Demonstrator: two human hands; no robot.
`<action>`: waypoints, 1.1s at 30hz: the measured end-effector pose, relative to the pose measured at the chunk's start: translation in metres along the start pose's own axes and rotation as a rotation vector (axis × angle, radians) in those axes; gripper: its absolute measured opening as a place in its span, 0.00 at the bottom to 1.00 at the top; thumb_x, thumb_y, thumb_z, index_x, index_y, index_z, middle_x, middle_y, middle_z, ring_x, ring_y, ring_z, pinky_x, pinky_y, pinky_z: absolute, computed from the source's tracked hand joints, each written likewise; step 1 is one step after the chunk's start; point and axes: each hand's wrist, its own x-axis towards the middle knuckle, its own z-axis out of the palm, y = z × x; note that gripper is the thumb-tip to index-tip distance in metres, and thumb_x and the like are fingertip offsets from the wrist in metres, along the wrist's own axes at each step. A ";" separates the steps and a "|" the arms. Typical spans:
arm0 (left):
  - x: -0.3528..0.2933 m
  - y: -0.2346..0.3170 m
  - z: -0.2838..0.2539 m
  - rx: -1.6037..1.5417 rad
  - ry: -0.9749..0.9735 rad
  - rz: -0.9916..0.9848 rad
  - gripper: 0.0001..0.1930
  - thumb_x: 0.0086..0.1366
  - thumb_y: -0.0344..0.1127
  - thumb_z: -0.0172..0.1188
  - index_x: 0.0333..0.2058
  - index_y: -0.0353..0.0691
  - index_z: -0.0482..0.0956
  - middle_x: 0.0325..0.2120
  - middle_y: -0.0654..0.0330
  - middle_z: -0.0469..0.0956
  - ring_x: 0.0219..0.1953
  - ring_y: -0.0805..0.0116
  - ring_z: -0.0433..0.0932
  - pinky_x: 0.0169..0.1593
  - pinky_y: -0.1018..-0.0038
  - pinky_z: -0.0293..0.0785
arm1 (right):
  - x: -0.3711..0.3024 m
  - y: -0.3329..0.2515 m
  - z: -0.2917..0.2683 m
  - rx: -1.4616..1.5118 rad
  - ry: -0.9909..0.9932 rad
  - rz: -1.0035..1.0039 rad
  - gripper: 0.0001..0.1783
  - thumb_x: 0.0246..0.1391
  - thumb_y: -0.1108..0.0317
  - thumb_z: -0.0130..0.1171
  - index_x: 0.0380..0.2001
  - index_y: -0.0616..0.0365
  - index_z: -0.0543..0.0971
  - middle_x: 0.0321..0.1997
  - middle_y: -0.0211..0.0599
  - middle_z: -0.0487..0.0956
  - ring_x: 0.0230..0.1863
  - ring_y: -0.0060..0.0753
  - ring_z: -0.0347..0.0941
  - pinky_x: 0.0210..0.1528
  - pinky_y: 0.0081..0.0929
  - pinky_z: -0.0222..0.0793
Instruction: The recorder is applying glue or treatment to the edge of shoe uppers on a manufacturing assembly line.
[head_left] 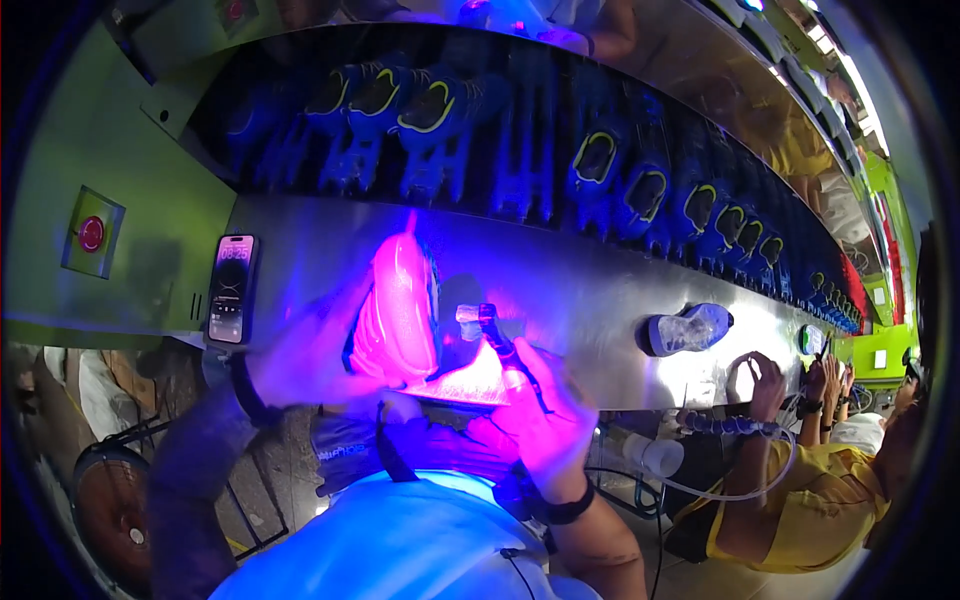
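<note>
Under strong violet-pink light, a sole-shaped shoe part [402,300] with dark edges glows over the metal bench. My left hand [322,352] is at its left side and appears to grip it; glare washes out the fingers. To the right of it, my right hand [548,412] is closed around the dark stem of a brush [490,325]. The pale brush head points left, a little apart from the shoe part. Another shoe sole [688,329], pale with a dark rim, lies farther right on the bench.
A conveyor [525,150] carrying several dark shoes with yellow-green collars runs behind the metal bench [590,290]. A phone [231,288] lies at left, near a red button [91,234]. At right, a co-worker in yellow [800,500] works beside a coiled hose [725,425].
</note>
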 end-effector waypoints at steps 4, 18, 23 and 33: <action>-0.051 0.025 0.034 -0.416 -0.088 -0.163 0.69 0.45 0.62 0.80 0.69 0.17 0.48 0.64 0.26 0.63 0.66 0.36 0.68 0.69 0.54 0.65 | 0.011 -0.033 -0.018 0.139 -0.040 -0.051 0.19 0.55 0.79 0.67 0.51 0.63 0.84 0.45 0.42 0.85 0.44 0.33 0.82 0.48 0.26 0.75; -0.069 0.049 0.020 -0.300 -0.039 -0.008 0.66 0.48 0.54 0.82 0.71 0.23 0.46 0.54 0.40 0.78 0.53 0.48 0.83 0.56 0.59 0.80 | -0.015 -0.033 -0.029 0.180 -0.224 0.060 0.21 0.55 0.82 0.63 0.54 0.66 0.82 0.47 0.43 0.85 0.46 0.29 0.80 0.51 0.26 0.74; -0.065 0.049 0.015 -0.363 -0.063 -0.055 0.65 0.49 0.50 0.82 0.73 0.26 0.45 0.61 0.42 0.71 0.62 0.54 0.74 0.64 0.60 0.71 | -0.034 -0.028 -0.020 0.211 -0.195 0.119 0.22 0.54 0.83 0.63 0.54 0.67 0.82 0.46 0.43 0.85 0.46 0.29 0.81 0.52 0.25 0.73; -0.066 0.053 0.025 -0.616 0.099 -0.300 0.61 0.47 0.53 0.80 0.71 0.26 0.55 0.66 0.40 0.65 0.72 0.52 0.61 0.72 0.58 0.56 | -0.072 -0.030 -0.020 -0.012 -0.181 0.083 0.18 0.56 0.73 0.65 0.50 0.70 0.83 0.46 0.52 0.85 0.47 0.40 0.83 0.49 0.30 0.74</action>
